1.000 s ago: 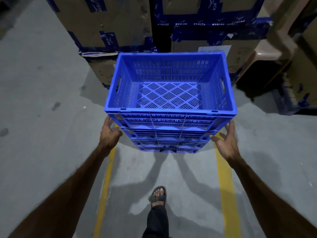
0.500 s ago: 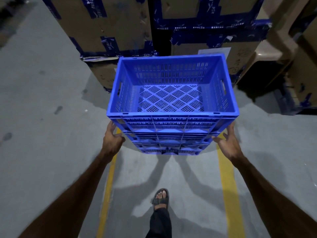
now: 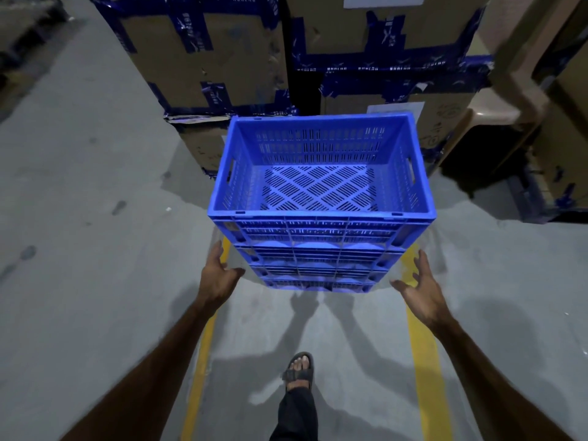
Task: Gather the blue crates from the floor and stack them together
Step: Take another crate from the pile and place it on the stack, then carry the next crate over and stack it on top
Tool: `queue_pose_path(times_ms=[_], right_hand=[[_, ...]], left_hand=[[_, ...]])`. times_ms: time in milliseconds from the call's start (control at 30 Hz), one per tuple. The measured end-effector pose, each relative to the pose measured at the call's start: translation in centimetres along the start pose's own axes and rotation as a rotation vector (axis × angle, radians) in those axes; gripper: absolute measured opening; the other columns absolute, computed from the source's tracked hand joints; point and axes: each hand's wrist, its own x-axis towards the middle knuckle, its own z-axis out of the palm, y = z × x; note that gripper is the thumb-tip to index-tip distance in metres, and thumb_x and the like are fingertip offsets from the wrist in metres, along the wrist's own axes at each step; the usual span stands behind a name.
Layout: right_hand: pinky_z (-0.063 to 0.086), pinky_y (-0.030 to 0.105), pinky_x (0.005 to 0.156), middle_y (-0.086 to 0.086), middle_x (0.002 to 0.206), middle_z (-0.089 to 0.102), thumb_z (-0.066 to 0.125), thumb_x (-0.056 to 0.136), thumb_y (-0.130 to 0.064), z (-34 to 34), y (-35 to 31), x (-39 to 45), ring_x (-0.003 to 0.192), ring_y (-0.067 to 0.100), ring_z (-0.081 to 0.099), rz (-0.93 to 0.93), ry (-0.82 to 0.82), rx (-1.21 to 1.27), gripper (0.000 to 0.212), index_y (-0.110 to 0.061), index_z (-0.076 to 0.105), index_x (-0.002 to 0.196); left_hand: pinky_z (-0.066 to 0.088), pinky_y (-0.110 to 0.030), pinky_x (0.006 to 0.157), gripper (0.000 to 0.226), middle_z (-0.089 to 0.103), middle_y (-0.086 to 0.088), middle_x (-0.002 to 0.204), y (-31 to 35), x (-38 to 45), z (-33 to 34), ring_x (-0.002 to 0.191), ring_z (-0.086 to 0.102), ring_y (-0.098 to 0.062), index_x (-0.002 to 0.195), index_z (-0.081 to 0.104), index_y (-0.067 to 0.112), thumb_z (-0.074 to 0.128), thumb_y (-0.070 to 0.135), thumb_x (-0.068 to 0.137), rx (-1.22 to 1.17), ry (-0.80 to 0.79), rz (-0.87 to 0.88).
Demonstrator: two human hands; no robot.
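Head view: right hand (image 3: 420, 292) farther from crates (image 3: 321, 218).

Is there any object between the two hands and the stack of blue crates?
Nothing visible. The left hand and the right hand are open on either side of the stack of blue crates, only bare floor between.

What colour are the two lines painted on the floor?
Yellow. The two lines run along the grey floor, seen best in the head view.
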Motion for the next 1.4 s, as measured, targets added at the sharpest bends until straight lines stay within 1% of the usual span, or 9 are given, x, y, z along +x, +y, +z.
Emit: queue_pose_path(times_ms=[133, 233, 333, 433, 600, 867, 1067, 1167, 1400], right_hand=[[0.036, 0.051, 0.119, -0.002, 0.171, 0.023, 0.076, 0.091, -0.026, -1.7, -2.1, -3.3, 0.153, 0.025, 0.032, -0.047, 0.004, -0.004, 0.100, -0.027, 0.009, 0.166], [0.036, 0.054, 0.119, -0.003, 0.171, 0.023, 0.076, 0.085, -0.043, -3.8, -4.2, -6.5, 0.153, 0.023, 0.032, -0.084, 0.010, -0.044, 0.104, -0.028, 0.011, 0.165], [0.034, 0.055, 0.120, -0.003, 0.171, 0.023, 0.074, 0.084, -0.046, -6.0, -5.5, -9.9, 0.154, 0.024, 0.030, -0.134, 0.014, -0.075, 0.103, -0.028, 0.013, 0.165], [0.035, 0.053, 0.120, -0.004, 0.170, 0.025, 0.075, 0.090, -0.040, -7.8, -6.9, -14.3, 0.153, 0.023, 0.031, -0.180, 0.006, -0.073, 0.096, -0.029, 0.016, 0.164], [0.037, 0.048, 0.119, 0.000, 0.169, 0.028, 0.076, 0.092, -0.034, -10.1, -7.3, -23.2, 0.152, 0.024, 0.033, -0.188, 0.017, 0.017, 0.094, -0.025, 0.017, 0.165], [0.036, 0.048, 0.119, 0.001, 0.166, 0.035, 0.074, 0.095, -0.025, -11.5, -5.6, -33.2, 0.150, 0.024, 0.037, -0.162, 0.099, 0.125, 0.084, -0.024, 0.024, 0.163], [0.039, 0.045, 0.117, -0.001, 0.163, 0.039, 0.073, 0.096, -0.022, -10.4, -5.4, -39.5, 0.147, 0.022, 0.040, -0.196, 0.226, 0.175, 0.080, -0.023, 0.028, 0.162], [0.039, 0.042, 0.116, 0.002, 0.161, 0.041, 0.073, 0.095, -0.020, -9.3, -4.9, -42.8, 0.146, 0.023, 0.042, -0.198, 0.317, 0.224, 0.079, -0.020, 0.029, 0.161], [0.040, 0.037, 0.111, 0.003, 0.161, 0.041, 0.071, 0.096, -0.016, -6.2, -1.7, -52.3, 0.143, 0.022, 0.044, -0.124, 0.459, 0.317, 0.076, -0.019, 0.030, 0.160]], left_hand=[[0.041, -0.037, 0.109, 0.087, 0.038, -0.006, 0.165, 1.8, -4.5, -0.8, 0.144, 0.047, -0.031, 0.162, 0.031, 0.015, 0.072, 0.003, 0.086, 0.077, 0.012, 0.098], [0.039, -0.036, 0.111, 0.091, 0.041, -0.005, 0.164, 4.1, -9.9, -1.7, 0.143, 0.047, -0.029, 0.161, 0.033, 0.017, 0.070, 0.027, 0.078, 0.070, 0.016, 0.151], [0.038, -0.039, 0.114, 0.095, 0.041, -0.004, 0.164, 5.9, -16.1, -2.7, 0.145, 0.045, -0.025, 0.161, 0.034, 0.017, 0.065, 0.039, 0.074, 0.062, 0.028, 0.211], [0.035, -0.034, 0.114, 0.086, 0.039, -0.004, 0.165, 6.5, -22.2, -3.1, 0.146, 0.043, -0.023, 0.161, 0.034, 0.015, 0.076, 0.025, 0.087, 0.011, 0.055, 0.220], [0.038, -0.044, 0.118, 0.080, 0.043, -0.006, 0.162, 5.7, -30.7, -4.2, 0.146, 0.044, -0.025, 0.161, 0.036, 0.015, 0.075, 0.012, 0.091, -0.101, 0.122, 0.150], [0.042, -0.042, 0.114, 0.079, 0.046, -0.003, 0.160, 4.9, -37.8, -6.2, 0.143, 0.047, -0.023, 0.160, 0.037, 0.020, 0.076, 0.020, 0.092, -0.231, 0.143, 0.181], [0.041, -0.044, 0.116, 0.075, 0.046, -0.002, 0.160, 4.6, -40.2, -8.2, 0.145, 0.045, -0.023, 0.159, 0.038, 0.023, 0.075, 0.019, 0.094, -0.289, 0.064, 0.289], [0.040, -0.038, 0.114, 0.074, 0.043, -0.001, 0.162, 3.7, -41.6, -9.7, 0.147, 0.042, -0.021, 0.160, 0.036, 0.025, 0.074, 0.019, 0.096, -0.303, -0.019, 0.317], [0.045, -0.040, 0.109, 0.073, 0.047, 0.004, 0.156, -2.0, -44.1, -12.5, 0.140, 0.049, -0.020, 0.159, 0.039, 0.022, 0.074, 0.021, 0.096, -0.248, -0.143, 0.361]])
